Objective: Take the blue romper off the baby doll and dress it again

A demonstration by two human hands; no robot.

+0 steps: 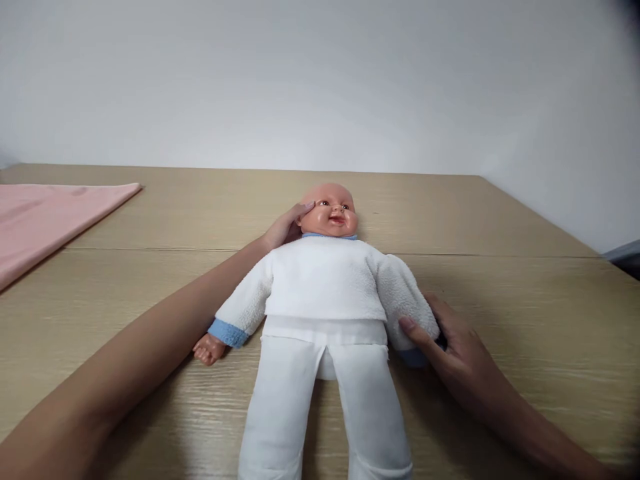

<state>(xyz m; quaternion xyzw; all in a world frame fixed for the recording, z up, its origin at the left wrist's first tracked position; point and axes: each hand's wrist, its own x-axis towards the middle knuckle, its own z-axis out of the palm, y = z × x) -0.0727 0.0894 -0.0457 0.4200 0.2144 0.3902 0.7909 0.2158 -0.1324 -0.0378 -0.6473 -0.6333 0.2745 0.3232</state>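
Note:
A baby doll (325, 280) lies on its back on the wooden table, its head at the far side and its legs toward me. It wears a white fleece top with blue cuffs and collar, over a white cloth body. My left hand (286, 227) cups the doll's head from the left, thumb on its cheek and the other fingers hidden behind the head. Around the sleeve of the doll's arm on the right side, my right hand (450, 340) is closed, thumb on top and fingers partly hidden. The doll's other arm rests against my left forearm.
A folded pink cloth (55, 220) lies at the left of the table (525, 300). Behind the table's far edge stands a pale wall (320, 80). Some dark object (625, 259) shows beyond the right edge.

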